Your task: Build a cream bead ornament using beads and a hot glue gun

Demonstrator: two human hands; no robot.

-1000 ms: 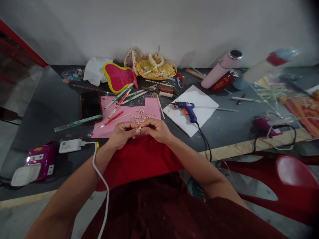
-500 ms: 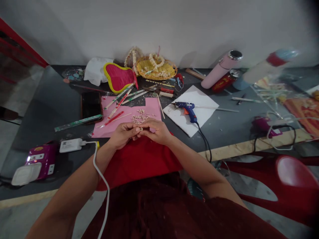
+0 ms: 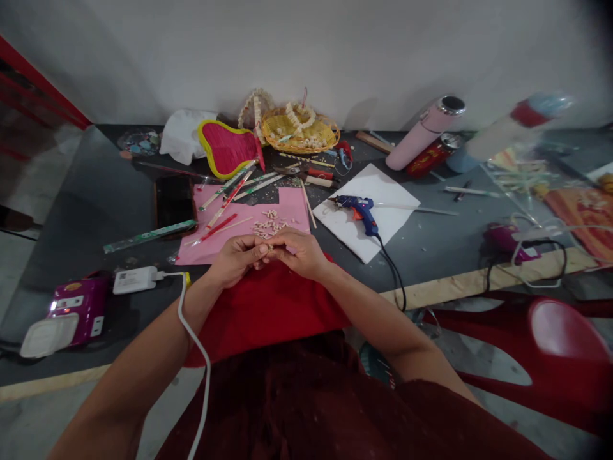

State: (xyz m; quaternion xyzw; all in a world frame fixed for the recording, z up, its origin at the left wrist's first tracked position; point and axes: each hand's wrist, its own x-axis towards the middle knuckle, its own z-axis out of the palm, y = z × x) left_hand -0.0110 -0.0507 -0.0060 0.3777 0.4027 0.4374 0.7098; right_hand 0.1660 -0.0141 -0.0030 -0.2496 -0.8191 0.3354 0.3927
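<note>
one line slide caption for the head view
Left hand and right hand pinch a tiny piece beside pink paper strewn with short pale pieces, a blue hot glue gun to the right.

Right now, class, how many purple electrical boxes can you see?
2: one box at the near left of the table, another box toward its right front edge, partly covered.

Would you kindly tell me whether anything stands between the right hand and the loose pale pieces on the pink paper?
Nothing visible does. The right hand, pinching a tiny pale piece with the left hand, is just on the near side of the loose pale pieces. The hot glue gun lies off to the right.
</note>
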